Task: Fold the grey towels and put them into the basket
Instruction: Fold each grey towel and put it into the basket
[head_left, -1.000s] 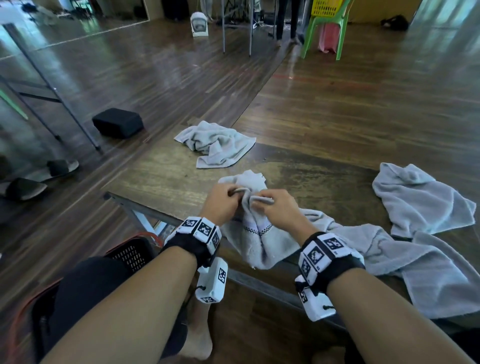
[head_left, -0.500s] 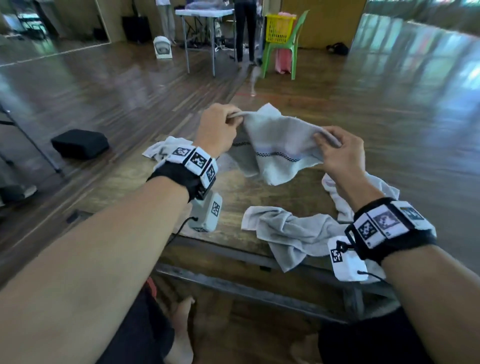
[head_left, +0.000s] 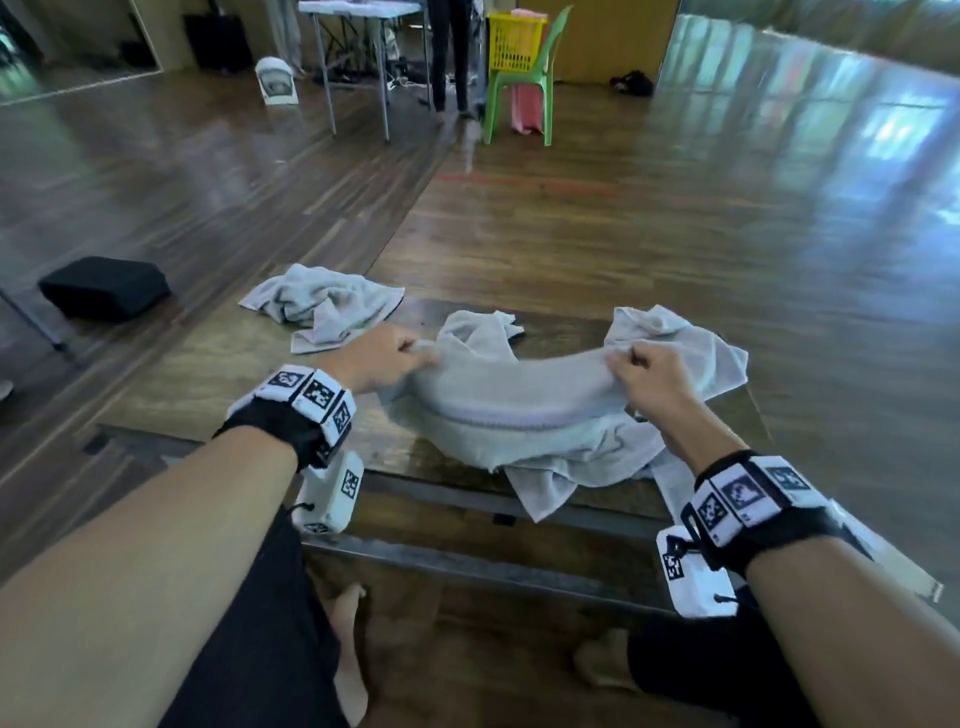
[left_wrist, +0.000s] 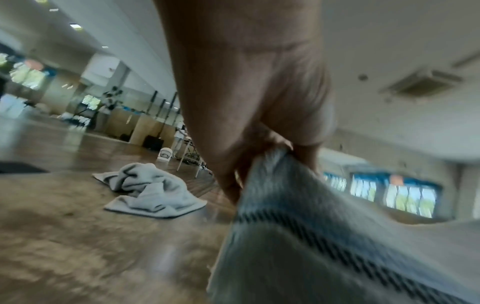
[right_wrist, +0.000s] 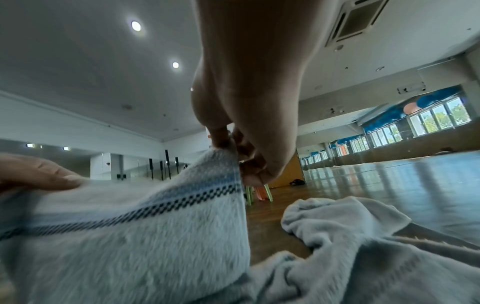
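Observation:
I hold a grey towel (head_left: 514, 395) with a dark checked stripe stretched low over the wooden table (head_left: 208, 384). My left hand (head_left: 387, 356) pinches its left corner, and my right hand (head_left: 641, 371) pinches its right corner. In the wrist views the towel (left_wrist: 298, 236) hangs from my left hand (left_wrist: 259, 164), and the same towel (right_wrist: 130, 226) from my right hand (right_wrist: 233, 154). It sags onto other crumpled grey towels (head_left: 576, 462) at the table's near edge. A further grey towel (head_left: 322, 304) lies crumpled at the back left. No basket for the towels is in view.
More grey towel (head_left: 680, 338) lies bunched behind my right hand. A black case (head_left: 104, 286) sits on the floor at left. Far back stand a green chair (head_left: 519, 88) with a yellow basket (head_left: 514, 41), a folding table, and a person's legs (head_left: 449, 57).
Both hands raised the towel off the pile, spread it apart by its corners, and have now lowered it, stretched wide, toward the table.

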